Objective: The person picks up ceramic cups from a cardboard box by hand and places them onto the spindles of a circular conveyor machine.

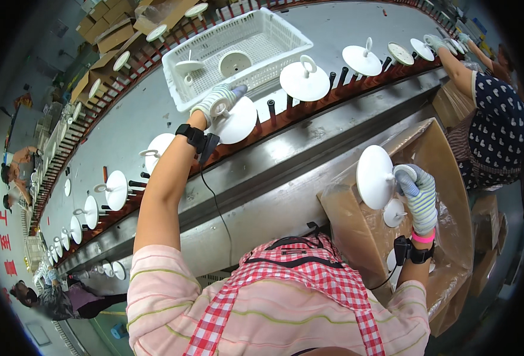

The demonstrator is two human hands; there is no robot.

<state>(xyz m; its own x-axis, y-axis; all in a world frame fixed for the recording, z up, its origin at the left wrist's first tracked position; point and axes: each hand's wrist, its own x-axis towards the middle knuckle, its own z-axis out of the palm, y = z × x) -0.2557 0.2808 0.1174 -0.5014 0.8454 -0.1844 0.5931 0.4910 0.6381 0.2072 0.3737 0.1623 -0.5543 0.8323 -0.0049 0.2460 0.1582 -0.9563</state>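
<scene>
My left hand (pixel 219 99), in a striped glove with bluish fingertips, is at the far edge of a white disc with a ring handle (pixel 237 126) over the pin row. Its fingers look closed on that disc, though the ring partly covers the hand. To the right, my right hand (pixel 421 199), in a similar glove, is closed around the ring side of another white disc (pixel 375 178). This disc is tilted on edge above an open cardboard box (pixel 348 228) lined with clear plastic. Smaller white pieces (pixel 394 212) lie in the box.
A white plastic basket (pixel 182 56) with a few white parts stands beyond the pins. More white discs (pixel 117 190) sit along the curved row of dark pins (pixel 271 110). A metal ledge (pixel 262 154) runs before me. A co-worker (pixel 496 113) stands at right; other people are far left.
</scene>
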